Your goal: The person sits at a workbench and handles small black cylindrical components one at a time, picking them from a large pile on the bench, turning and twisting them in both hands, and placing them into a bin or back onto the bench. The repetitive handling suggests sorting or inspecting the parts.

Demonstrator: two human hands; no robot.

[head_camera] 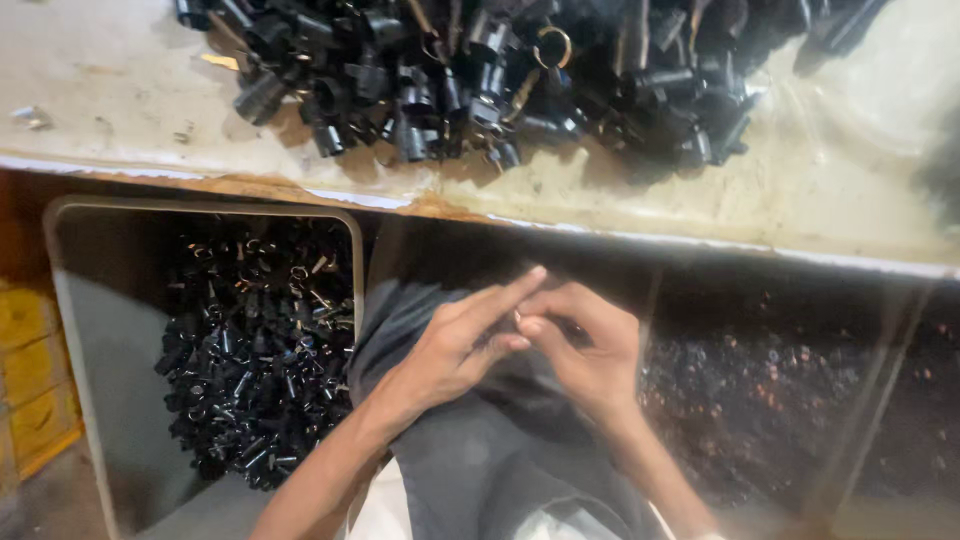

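- The left hand (455, 345) and right hand (585, 345) meet, fingers pinched on a tiny part (518, 318), too small to identify
- A pile of black tube-shaped parts (480, 75) lies on the workbench (130, 100)

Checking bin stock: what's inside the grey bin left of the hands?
The grey bin holds a heap of small black tubular parts, some with metal bits. The bin's left side shows bare wall. Whatever lies under the heap is covered.

Light falls from above onto the pale bench top (130, 90), bright and slightly washed out at the right; below its edge the scene is dim, the dark bins deep in shadow; the hands (520, 345) are softly motion-blurred; edges bow outward with wide-angle distortion, corners smeared
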